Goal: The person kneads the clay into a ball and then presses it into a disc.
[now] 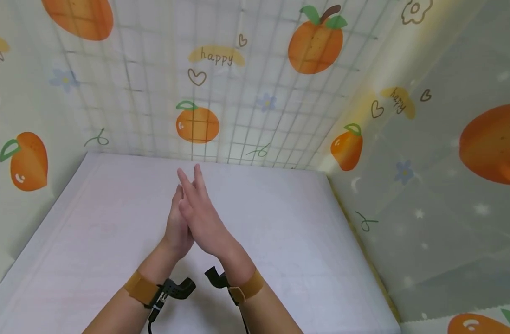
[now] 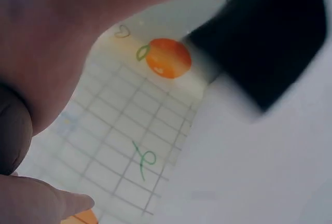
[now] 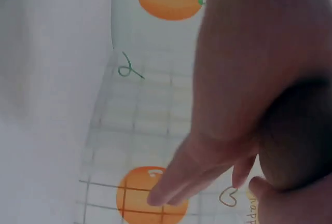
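Above the white tabletop, my left hand and right hand meet palm to palm in the head view. The right hand lies over the left and hides much of it. Fingers of the right hand are extended and point away toward the back wall, some of them spread. No object shows between the palms. In the left wrist view, fingers reach in at the lower left, while a blurred dark shape covers the upper right. Extended fingers also appear in the right wrist view, below the large, dim near part of a hand.
Each wrist wears a brown strap with a black camera mount and cable. Behind the table hangs a fruit-print curtain with a wire grid showing through. Similar printed sheets stand along the left and right sides.
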### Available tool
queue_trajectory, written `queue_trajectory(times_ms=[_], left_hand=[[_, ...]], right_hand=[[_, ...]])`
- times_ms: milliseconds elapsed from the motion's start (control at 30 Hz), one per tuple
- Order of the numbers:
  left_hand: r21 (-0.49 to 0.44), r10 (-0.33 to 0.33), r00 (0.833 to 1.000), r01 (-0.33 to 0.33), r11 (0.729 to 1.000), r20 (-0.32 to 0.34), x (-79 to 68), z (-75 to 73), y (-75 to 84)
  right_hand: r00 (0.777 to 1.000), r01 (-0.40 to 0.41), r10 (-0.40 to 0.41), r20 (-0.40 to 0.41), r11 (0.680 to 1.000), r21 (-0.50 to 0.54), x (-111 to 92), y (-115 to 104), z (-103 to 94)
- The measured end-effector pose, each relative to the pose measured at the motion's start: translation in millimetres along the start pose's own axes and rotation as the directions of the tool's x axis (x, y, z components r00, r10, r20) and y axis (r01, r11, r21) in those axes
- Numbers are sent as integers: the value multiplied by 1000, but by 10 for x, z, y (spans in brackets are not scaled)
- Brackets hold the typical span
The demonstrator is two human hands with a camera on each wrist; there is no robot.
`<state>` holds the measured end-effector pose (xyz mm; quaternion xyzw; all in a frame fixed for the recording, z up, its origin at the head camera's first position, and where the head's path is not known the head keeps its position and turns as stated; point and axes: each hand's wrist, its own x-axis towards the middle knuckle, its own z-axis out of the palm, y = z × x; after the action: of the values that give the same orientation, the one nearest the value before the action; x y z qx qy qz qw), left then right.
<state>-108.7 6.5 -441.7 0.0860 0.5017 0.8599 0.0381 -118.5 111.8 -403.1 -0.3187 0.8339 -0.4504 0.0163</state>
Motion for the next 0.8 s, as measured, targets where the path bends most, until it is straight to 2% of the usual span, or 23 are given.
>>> queue_trajectory(times_ms=[167,333,500,600,667,800], left_hand=[[36,1,999,-2,999,35,-51,29,-7],[35,56,996,-58,998,64,-35,-10,79],[0,86,996,-86,996,27,15,-38,152],[-8,68,998,-68,998,12,36,-43,158],[-2,38,999,-38,999,-5,37,-46,140],[8,-17,1000,17,1000,-7,34,-40,83]], right_hand=[[997,-59,58,-55,998,-24,137,156,-60],[995,-85,89,-39,990,112,151,335,-54],[993,-116,121,-10,971,207,48,349,14],[995,-94,95,10,966,240,-26,261,41],[999,-50,45,25,970,236,-71,185,43],[999,17,-23,31,986,169,-117,53,9]])
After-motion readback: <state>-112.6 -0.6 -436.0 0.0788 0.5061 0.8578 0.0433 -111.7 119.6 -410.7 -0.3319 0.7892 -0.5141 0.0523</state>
